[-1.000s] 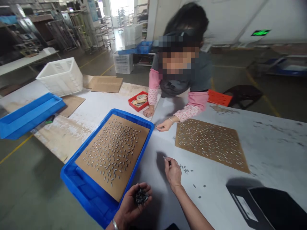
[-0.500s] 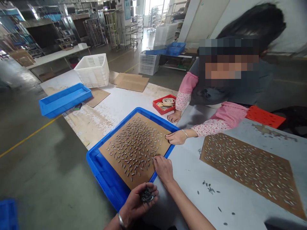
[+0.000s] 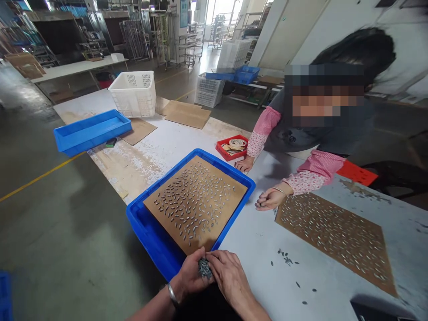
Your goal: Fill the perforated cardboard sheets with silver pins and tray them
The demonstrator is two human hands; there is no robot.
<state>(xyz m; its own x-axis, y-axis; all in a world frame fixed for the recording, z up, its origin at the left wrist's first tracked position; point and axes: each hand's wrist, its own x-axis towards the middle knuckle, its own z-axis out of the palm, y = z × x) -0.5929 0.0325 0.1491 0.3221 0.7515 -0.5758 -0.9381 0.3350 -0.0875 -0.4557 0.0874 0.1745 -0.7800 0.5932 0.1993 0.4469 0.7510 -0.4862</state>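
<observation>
My left hand (image 3: 194, 273) is cupped palm up around a pile of small dark-grey oval metal pieces (image 3: 205, 268). My right hand (image 3: 229, 275) meets it from the right, its fingers bent together at the edge of the pile; their tips are partly hidden, so what they pinch is unclear. Just beyond both hands, a brown cardboard sheet (image 3: 230, 198) covered with many such pieces, spaced apart, lies across a blue tray (image 3: 147, 238). The other person's hand (image 3: 270, 198) is right of the tray, palm turned up, with small dark pieces at the fingers.
A second cardboard sheet (image 3: 337, 236) with spread pieces lies on the white table (image 3: 247, 249) at right, near a few loose pieces (image 3: 286, 258). A red tray (image 3: 230, 154), a shallow blue tray (image 3: 93, 129) and a white basket (image 3: 133, 96) stand farther back.
My right hand has drawn back from the cardboard's near edge to the pile in my left hand. The other person's hand has left the cardboard and moved right, turning palm up.
</observation>
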